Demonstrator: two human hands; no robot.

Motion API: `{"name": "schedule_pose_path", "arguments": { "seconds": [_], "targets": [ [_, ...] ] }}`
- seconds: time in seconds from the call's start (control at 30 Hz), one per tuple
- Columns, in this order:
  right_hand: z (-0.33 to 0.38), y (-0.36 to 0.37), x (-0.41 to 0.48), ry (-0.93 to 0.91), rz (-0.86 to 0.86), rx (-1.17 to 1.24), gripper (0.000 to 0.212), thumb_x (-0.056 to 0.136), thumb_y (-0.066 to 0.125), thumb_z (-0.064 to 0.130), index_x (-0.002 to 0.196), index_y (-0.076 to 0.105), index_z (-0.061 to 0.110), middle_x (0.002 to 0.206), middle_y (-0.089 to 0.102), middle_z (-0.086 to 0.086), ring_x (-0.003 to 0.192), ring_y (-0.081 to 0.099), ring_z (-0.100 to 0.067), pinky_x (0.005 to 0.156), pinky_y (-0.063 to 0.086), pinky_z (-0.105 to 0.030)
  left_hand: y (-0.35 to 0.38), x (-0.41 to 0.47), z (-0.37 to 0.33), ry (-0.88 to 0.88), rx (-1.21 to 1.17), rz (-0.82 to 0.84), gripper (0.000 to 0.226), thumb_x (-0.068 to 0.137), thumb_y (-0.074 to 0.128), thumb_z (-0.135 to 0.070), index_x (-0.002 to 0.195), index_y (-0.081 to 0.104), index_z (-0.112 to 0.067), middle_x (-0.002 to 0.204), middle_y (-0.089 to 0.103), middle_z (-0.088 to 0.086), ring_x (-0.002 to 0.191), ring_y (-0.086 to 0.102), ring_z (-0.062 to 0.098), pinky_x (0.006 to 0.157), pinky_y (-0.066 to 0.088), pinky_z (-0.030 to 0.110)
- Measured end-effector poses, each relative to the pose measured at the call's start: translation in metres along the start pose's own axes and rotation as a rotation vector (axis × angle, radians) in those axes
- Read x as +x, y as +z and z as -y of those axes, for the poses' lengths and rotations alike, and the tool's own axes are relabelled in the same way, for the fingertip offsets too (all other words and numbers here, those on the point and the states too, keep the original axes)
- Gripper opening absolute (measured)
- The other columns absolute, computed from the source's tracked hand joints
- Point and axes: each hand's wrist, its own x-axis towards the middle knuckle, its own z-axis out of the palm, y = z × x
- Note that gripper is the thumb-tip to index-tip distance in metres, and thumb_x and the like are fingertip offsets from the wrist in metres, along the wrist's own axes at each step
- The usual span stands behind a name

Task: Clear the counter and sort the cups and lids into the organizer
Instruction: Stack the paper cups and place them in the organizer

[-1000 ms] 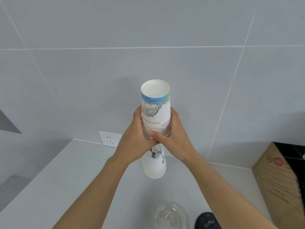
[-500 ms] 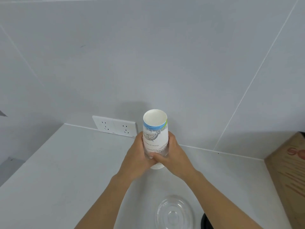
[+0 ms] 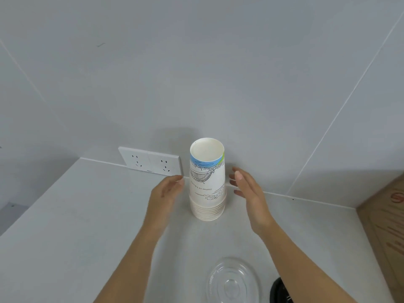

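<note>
A stack of white paper cups with a blue band and line drawings stands upside down on the pale counter, close to the back wall. My left hand is open just left of the stack, not touching it. My right hand is open just right of it, fingers spread, also apart from it. A clear plastic lid lies on the counter near the bottom edge. Beside it a black lid is cut off by the frame.
A white double wall socket sits on the grey tiled wall left of the stack. A brown cardboard box stands at the right edge. The counter drops off at the left edge.
The cup stack came down from mid-air onto the counter. Both hands, which gripped it, have let go and moved apart to either side.
</note>
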Motion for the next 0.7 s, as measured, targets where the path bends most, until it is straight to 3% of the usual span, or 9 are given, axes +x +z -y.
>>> {"name": "schedule_pose_path", "arguments": {
  "seconds": [0.07,0.2,0.37,0.53,0.7],
  "targets": [
    [-0.008,0.015,0.001,0.016,-0.072,0.107,0.048,0.078,0.050,0.054,0.116,0.060,0.027,0.125,0.063,-0.001,0.118,0.056,-0.014,0.104,0.042,-0.036,0.021,-0.004,0.007,-0.014,-0.127,-0.075,0.019,0.093,0.051,-0.015,0.086,0.067,-0.021,0.085,0.071,-0.013,0.084,0.062,0.004,0.073,0.045,0.007],
    [-0.021,0.045,0.000,0.051,-0.105,0.307,0.044,0.087,0.047,0.045,0.111,0.066,0.014,0.115,0.070,-0.005,0.112,0.062,-0.019,0.094,0.047,-0.032,0.052,-0.004,0.024,-0.114,-0.350,-0.120,0.030,0.092,0.046,-0.037,0.090,0.071,-0.019,0.099,0.074,-0.001,0.099,0.065,0.018,0.087,0.048,0.033],
    [-0.027,0.066,0.002,0.110,-0.243,0.447,0.049,0.082,0.046,0.051,0.104,0.068,0.013,0.110,0.071,-0.008,0.108,0.064,-0.023,0.099,0.047,-0.044,0.067,0.000,0.020,-0.131,-0.417,-0.192,0.037,0.098,0.034,-0.033,0.086,0.067,-0.023,0.084,0.074,-0.011,0.082,0.068,0.004,0.070,0.050,0.018],
    [-0.021,0.077,-0.001,0.152,-0.273,0.504,0.065,0.074,0.050,0.062,0.114,0.064,0.012,0.116,0.069,-0.009,0.111,0.063,-0.023,0.102,0.045,-0.047,0.074,-0.001,0.017,-0.141,-0.450,-0.279,0.039,0.099,0.031,-0.034,0.088,0.066,-0.023,0.088,0.072,-0.008,0.080,0.068,0.006,0.065,0.051,0.017],
    [-0.011,0.073,-0.007,0.150,-0.272,0.482,0.058,0.080,0.045,0.055,0.116,0.062,0.012,0.117,0.068,-0.008,0.110,0.064,-0.021,0.102,0.045,-0.045,0.074,-0.008,0.002,-0.141,-0.443,-0.279,0.040,0.099,0.031,-0.034,0.083,0.066,-0.023,0.087,0.071,-0.006,0.085,0.066,0.013,0.072,0.049,0.028]
  ]
}}
